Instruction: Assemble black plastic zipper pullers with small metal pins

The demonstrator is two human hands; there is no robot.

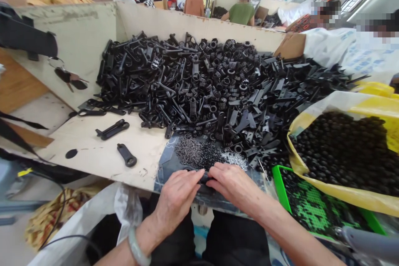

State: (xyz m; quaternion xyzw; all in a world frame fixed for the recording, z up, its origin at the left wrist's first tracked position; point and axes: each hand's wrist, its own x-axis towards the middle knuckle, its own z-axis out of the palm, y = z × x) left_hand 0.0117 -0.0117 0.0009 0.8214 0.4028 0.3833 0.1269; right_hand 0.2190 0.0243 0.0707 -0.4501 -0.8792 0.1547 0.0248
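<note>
My left hand [179, 195] and my right hand [232, 181] meet at the table's front edge, fingers closed around a dark elongated part [204, 178] mostly hidden beneath them. A pale bangle is on my left wrist. Just beyond my fingers lie small heaps of brownish screws or pins [188, 151], tiny black pieces [210, 155] and silvery pins [235, 160], on a dark denim cloth [165, 164]. Behind them rises a big pile of black plastic handle-like parts [162, 79], ribbed rings [230, 58] and flat blades [249, 120].
On the left table lie a loose black handle part [126, 155] and another pair [112, 129]. At right are a green tray [282, 189] and a yellow-edged bag [294, 158] of black pieces. A grey cylindrical tool [368, 239] sits lower right. Wooden boards [174, 18] enclose the pile; people sit beyond.
</note>
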